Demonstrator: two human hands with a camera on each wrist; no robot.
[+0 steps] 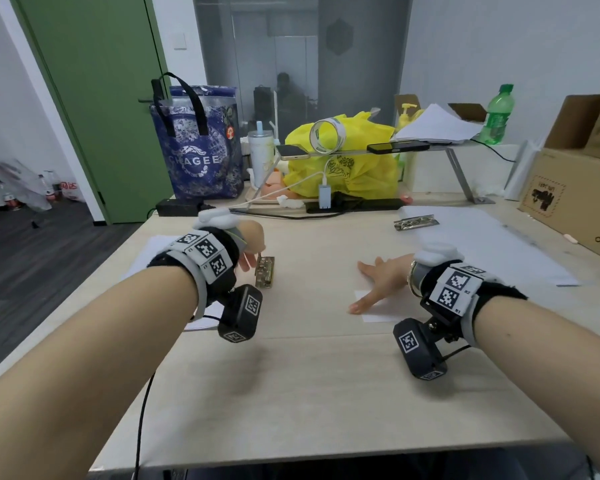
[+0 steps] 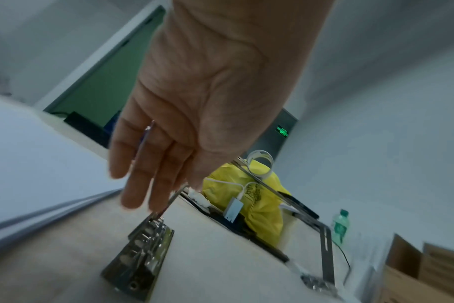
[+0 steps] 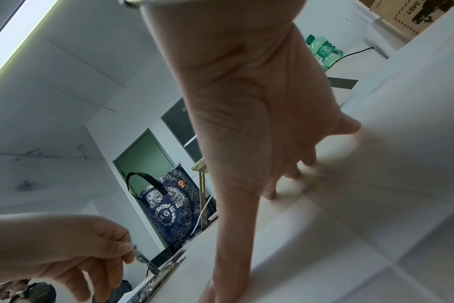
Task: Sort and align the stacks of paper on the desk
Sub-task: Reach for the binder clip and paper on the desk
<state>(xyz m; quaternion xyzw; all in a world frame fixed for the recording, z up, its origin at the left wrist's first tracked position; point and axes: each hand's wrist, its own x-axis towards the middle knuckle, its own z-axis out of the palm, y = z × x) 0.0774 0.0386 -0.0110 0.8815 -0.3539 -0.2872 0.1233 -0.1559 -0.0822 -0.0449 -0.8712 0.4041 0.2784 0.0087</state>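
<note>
step: by my reading, an early stage; the metal clips are being handled and the paper is not yet gathered or squared
left hand: the left hand hangs over the left half of the bench, thumb and forefinger pinched on the raised lever of a metal clip that lies flat on the wood; the other fingers are loosely straight
right hand: the right hand lies flat with fingers spread apart, holding nothing, its thumb and palm pressing a small white sheet near the middle of the bench
paper: a white stack lies by the left edge, partly hidden by the left arm; a wider spread of sheets lies toward the right edge, its edges uneven, with a second clip at its far corner
look: plain white, thin, blank as far as can be seen; the small sheet sits skewed to the bench edge
next move: likely calls for freeing or setting the clip aside, then drawing the loose sheets together and tapping the edges flush; thin sheets may slide or curl
</note>
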